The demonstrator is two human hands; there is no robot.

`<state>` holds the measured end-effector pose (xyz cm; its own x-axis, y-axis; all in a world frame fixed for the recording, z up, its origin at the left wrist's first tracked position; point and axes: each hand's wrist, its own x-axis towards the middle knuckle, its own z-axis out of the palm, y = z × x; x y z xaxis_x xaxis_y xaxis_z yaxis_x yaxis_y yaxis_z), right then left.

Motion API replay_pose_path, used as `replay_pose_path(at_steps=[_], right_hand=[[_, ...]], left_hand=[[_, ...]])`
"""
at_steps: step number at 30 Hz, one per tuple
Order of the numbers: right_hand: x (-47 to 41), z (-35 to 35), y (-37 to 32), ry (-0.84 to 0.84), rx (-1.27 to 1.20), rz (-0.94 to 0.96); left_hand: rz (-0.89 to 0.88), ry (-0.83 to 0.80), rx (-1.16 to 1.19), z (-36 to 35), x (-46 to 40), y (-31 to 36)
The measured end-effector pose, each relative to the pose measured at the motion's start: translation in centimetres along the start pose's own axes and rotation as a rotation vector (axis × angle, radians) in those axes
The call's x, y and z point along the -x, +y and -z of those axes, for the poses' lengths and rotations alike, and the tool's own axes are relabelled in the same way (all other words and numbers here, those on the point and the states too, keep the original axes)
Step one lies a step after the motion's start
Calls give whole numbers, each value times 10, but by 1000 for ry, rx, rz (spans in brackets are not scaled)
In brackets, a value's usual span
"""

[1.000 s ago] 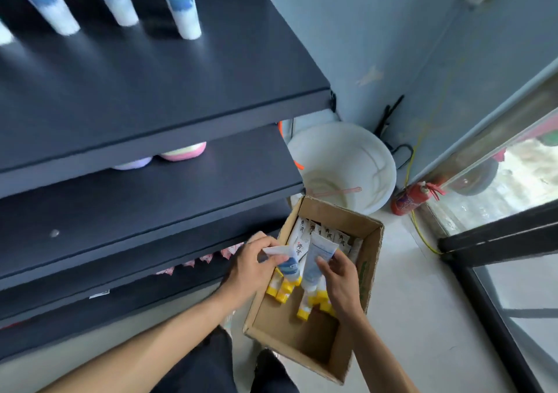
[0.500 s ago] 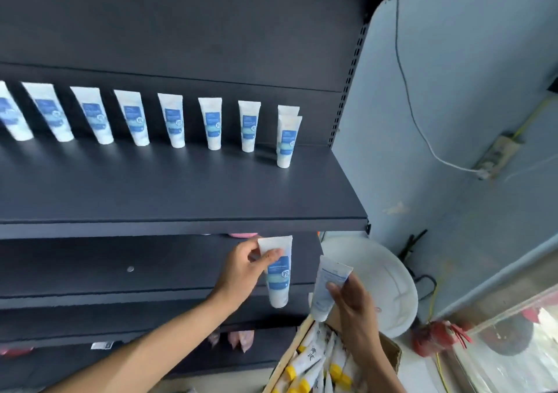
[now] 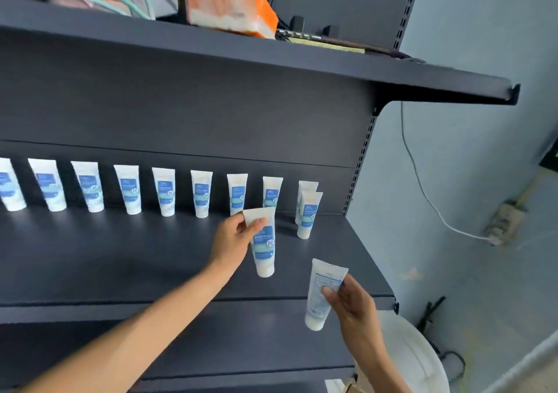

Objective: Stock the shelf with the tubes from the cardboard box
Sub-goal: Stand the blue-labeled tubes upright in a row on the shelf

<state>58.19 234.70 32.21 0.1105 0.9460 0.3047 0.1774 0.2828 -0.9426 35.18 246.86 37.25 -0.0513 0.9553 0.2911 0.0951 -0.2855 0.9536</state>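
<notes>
My left hand (image 3: 231, 241) grips a white tube with a blue label (image 3: 263, 243) by its flat top end, cap down, just above the dark shelf (image 3: 120, 259). My right hand (image 3: 350, 302) holds a second white tube (image 3: 321, 294), back side showing, over the shelf's front right corner. Several matching tubes (image 3: 164, 191) stand cap-down in a row along the shelf's back. Two more (image 3: 308, 211) stand one behind the other at the row's right end. Only a corner of the cardboard box (image 3: 347, 386) shows at the bottom edge.
An upper shelf (image 3: 332, 63) overhangs, carrying an orange-and-white package (image 3: 229, 9) and other clutter. A white round basin (image 3: 413, 356) sits on the floor at right. A cable (image 3: 422, 187) and power strip (image 3: 502, 222) hang on the blue wall. A lower shelf (image 3: 211, 341) lies below.
Both hands rose from the box with a tube each. My left hand has carried its tube up over the shelf near the row; the right follows at the shelf's front edge.
</notes>
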Motion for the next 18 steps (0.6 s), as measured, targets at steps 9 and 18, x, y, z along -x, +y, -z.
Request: replay_pose_path(at_steps=[9, 18], right_hand=[[-34, -12, -8, 72, -4, 24], [-38, -5, 0, 145, -2, -15]], left_hand=[[-14, -84, -178, -22, -100, -16], [56, -115, -216, -38, -132, -58]])
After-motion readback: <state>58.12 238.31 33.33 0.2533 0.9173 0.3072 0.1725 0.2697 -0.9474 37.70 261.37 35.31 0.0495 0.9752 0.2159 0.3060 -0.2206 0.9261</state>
